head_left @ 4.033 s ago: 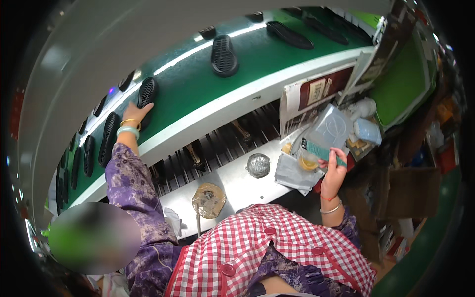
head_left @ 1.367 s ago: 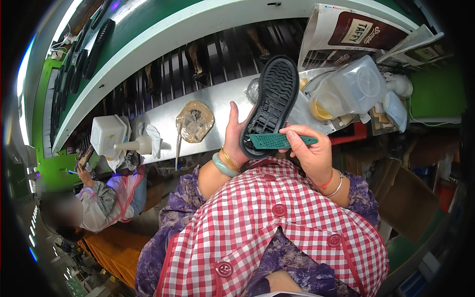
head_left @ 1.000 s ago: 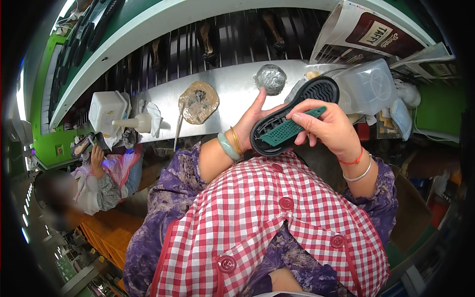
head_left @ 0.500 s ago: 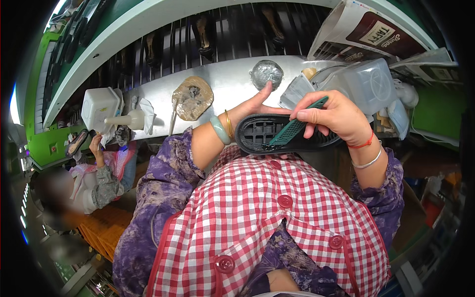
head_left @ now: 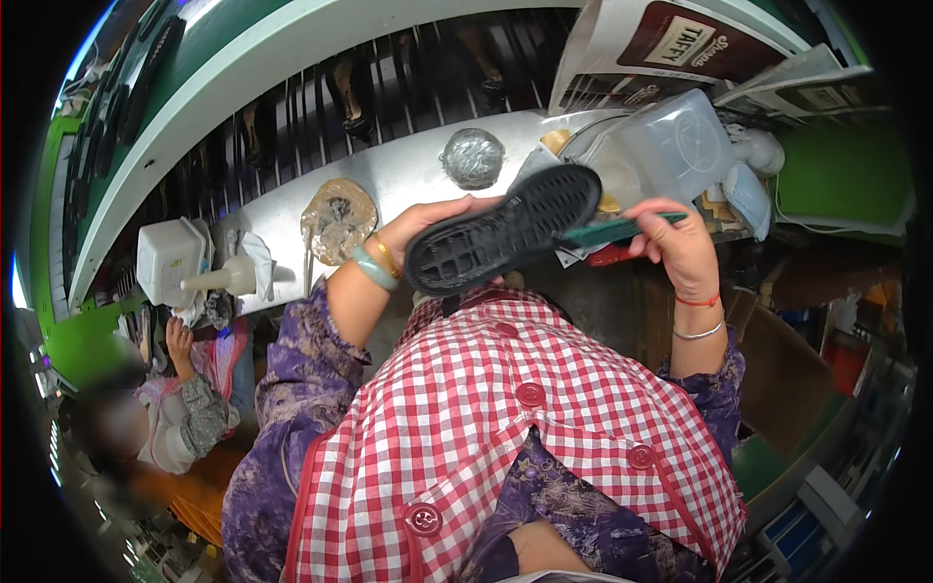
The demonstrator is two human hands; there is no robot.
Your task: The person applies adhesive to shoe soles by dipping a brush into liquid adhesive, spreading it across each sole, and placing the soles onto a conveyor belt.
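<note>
A black shoe sole is in my left hand, which grips its far edge, with the fingers mostly hidden behind it. The sole tilts, its right end raised, and its ribbed, gridded inner face is toward me. My right hand pinches a slim green brush between thumb and fingers. The brush head reaches the sole's near right edge; whether it touches cannot be told. Beyond the sole, a round silver lump sits on the metal bench.
A brownish round pad with a dark centre lies on the bench. At left stand a white tub and a co-worker. A clear plastic container is at right. Behind the bench runs a rack of rods carrying dark shoes.
The sole has turned from level to slanted, its right end swinging up and away. My right hand has drawn the brush off the sole's left part toward the right. The whole view has shifted.
</note>
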